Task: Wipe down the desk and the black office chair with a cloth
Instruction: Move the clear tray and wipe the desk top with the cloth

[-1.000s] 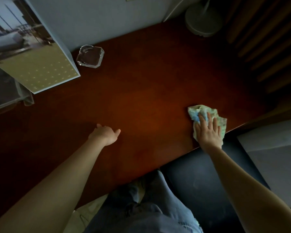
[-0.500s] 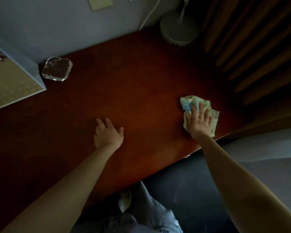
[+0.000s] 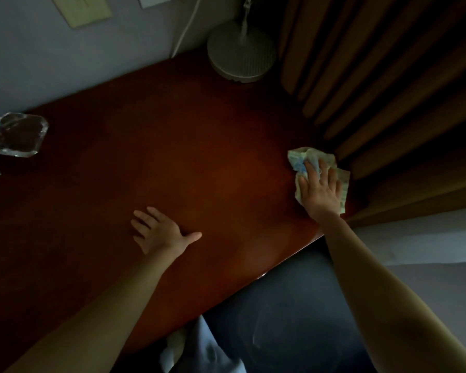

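The reddish-brown wooden desk (image 3: 189,162) fills the middle of the view. My right hand (image 3: 319,191) lies flat, fingers spread, pressing a crumpled pale green and blue cloth (image 3: 299,157) onto the desk's right end near the curtain. My left hand (image 3: 160,232) rests palm down on the desk near its front edge, fingers apart and holding nothing. The black office chair seat (image 3: 293,319) shows below the desk's front edge, between my arms.
A clear glass ashtray (image 3: 18,134) sits at the desk's far left. A round grey lamp base (image 3: 241,55) with a white cord stands at the back right corner. Brown curtains (image 3: 388,84) hang along the right side. A grey wall runs behind.
My right hand has slid the cloth to the right and farther back, up to the curtain edge. My left hand has opened flat on the desk. The view has shifted right.
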Available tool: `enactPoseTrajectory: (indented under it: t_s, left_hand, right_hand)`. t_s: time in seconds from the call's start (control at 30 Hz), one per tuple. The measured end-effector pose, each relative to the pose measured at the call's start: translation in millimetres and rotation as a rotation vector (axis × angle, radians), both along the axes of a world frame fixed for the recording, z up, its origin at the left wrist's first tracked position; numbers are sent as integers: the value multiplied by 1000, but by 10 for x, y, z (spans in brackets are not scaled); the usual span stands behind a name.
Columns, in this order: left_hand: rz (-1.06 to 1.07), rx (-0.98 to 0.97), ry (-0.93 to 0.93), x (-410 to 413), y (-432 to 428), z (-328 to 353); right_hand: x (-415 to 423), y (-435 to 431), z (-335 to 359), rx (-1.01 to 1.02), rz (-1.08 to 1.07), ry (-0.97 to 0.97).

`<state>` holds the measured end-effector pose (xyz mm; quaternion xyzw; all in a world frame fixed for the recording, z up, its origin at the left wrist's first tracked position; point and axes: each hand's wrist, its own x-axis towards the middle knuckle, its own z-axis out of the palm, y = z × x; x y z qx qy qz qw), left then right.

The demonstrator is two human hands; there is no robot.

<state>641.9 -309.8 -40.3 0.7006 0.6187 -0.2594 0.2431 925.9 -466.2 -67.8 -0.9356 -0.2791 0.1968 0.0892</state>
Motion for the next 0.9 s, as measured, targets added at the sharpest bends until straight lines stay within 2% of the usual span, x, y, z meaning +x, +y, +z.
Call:
enactPoseTrajectory:
  t_s: [0.3, 0.57, 0.73, 0.8, 0.9]
  left_hand:
    - [-19, -62, 150, 213, 103, 106]
    - [-10, -73, 188, 293, 118, 148]
    - [-29, -76, 217, 297, 121, 165]
    - [-33, -65, 204, 281, 113, 171]
    - [-14, -54, 173, 260, 111, 171]
  right_hand:
    - [-202, 117, 5, 13, -112, -7]
    - [-1138, -166, -17, -44, 214, 16]
    - [-1064, -279, 11, -49, 270, 12]
    - [-874, -306, -6, -27, 226, 19]
    - [-497, -327, -22, -15, 37, 6]
